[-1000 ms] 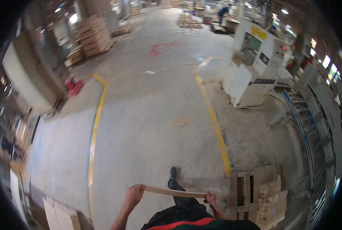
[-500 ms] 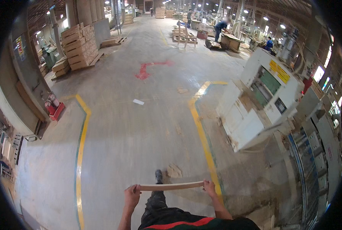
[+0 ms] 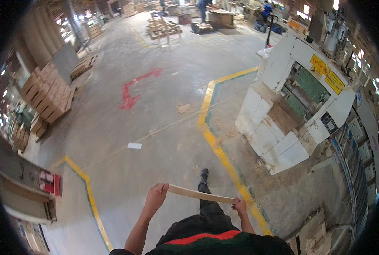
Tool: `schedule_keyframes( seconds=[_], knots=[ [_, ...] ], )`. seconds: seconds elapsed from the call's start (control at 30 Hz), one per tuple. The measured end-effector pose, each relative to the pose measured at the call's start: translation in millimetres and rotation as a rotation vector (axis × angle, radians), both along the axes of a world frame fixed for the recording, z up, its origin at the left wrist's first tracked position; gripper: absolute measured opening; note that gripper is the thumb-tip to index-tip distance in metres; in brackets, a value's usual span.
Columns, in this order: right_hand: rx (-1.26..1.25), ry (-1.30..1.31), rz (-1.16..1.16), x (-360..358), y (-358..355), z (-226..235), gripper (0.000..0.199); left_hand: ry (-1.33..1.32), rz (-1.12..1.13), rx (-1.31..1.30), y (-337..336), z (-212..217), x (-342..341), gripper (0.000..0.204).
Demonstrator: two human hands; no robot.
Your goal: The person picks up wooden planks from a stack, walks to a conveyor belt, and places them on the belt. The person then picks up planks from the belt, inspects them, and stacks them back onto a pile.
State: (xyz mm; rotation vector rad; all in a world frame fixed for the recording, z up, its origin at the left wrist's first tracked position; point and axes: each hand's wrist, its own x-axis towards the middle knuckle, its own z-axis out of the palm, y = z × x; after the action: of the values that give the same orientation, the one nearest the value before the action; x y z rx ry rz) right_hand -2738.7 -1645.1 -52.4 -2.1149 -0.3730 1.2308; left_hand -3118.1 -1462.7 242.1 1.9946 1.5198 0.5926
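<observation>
A narrow, slightly curved wooden strip (image 3: 200, 195) spans the space in front of my body. My left hand (image 3: 157, 194) is closed round its left end, which sits a little higher. At the lower right end, my right hand (image 3: 239, 205) grips the strip with bent fingers. Beneath it one of my legs reaches forward, a dark shoe (image 3: 204, 175) on the concrete floor.
To the right stands a white woodworking machine (image 3: 278, 140) with an opening, wood dust around its base. Yellow floor lines (image 3: 223, 157) run on both sides. Stacked wood (image 3: 49, 91) and red fire extinguishers (image 3: 49, 182) are at left. A wooden frame (image 3: 164, 27) and people are farther off.
I have walked forward and my view has turned right; the machine is closer. The strip has gone from nearly level to tilted, its left end raised. Both hands keep their hold.
</observation>
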Motion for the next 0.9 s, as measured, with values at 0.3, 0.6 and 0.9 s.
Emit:
schedule_keyframes(
  seconds=[0.3, 0.6, 0.9],
  knots=[
    [0.031, -0.398, 0.049, 108.2, 404.5, -24.0, 0.044, -0.201, 0.109, -0.069, 360.8, -38.1, 81.9, 0.024],
    [0.158, -0.596, 0.394, 202.6, 833.0, 58.3, 0.050, -0.311, 0.383, -0.006, 726.2, -62.1, 142.3, 0.037],
    [0.060, -0.262, 0.020, 303.1, 1051.2, 81.8, 0.046, -0.430, 0.087, -0.055, 1097.4, -12.9, 320.3, 0.035]
  ],
)
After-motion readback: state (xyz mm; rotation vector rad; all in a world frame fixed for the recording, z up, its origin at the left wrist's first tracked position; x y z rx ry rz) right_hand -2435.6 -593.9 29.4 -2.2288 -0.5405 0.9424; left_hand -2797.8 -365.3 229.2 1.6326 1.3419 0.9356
